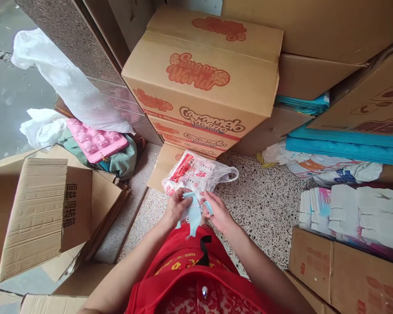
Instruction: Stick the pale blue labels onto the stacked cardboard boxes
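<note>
My left hand (177,206) is closed, thumb and fingers pinching a thin light blue sheet (194,214) that hangs down in ragged strips in front of the red apron (183,250). Between the fingers of my right hand (217,210) is a small light blue piece (208,207); whether it joins the sheet I cannot tell. Just beyond both hands, a clear plastic bag (199,172) with red and white packs inside lies on a cardboard flap (163,165) and the speckled floor.
Ahead stand stacked brown cartons (196,104). Opened cardboard boxes (36,213) are at the left, below a pink moulded tray (96,139) and white plastic wrapping (65,78). To the right are turquoise trays (343,146), white folded boxes (363,213) and another carton (347,266).
</note>
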### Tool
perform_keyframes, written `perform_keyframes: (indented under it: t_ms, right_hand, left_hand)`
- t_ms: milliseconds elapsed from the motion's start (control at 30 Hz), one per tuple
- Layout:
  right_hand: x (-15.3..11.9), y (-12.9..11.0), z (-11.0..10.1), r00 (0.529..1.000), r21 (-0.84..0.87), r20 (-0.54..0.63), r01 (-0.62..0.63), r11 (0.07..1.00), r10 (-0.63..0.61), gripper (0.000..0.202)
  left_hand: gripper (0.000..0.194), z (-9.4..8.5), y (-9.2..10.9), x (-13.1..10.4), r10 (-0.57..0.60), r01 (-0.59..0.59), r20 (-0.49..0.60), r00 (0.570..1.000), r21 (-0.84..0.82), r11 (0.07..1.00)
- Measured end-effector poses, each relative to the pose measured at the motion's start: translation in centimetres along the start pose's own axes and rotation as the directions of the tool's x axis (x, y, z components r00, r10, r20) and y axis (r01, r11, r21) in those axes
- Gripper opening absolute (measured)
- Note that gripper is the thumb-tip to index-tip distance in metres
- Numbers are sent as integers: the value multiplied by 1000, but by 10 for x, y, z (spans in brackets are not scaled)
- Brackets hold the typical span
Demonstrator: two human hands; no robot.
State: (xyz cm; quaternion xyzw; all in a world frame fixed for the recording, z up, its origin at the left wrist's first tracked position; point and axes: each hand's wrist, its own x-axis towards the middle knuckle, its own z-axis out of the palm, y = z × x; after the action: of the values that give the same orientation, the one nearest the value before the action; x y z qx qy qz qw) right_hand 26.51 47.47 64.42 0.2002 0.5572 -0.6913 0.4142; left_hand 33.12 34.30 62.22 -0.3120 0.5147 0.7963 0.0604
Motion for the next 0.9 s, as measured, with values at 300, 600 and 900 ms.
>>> perform_keyframes:
  t_ms: [300,600,900]
  right_hand:
    - [8,-20,-49,995,182,69,-87,980,75,21]
    - [14,-22,-77,997,216,80,0,976,-18,42]
    - [22,-15,-107,1000,215,14,-28,976,26,45]
  left_hand:
    - [41,18,-11,10,111,-118,39,993,361,925]
    - [32,46,-17,18,106,-90,-59,993,224,970]
    - [38,63,-31,19,-120,94,154,981,166,982]
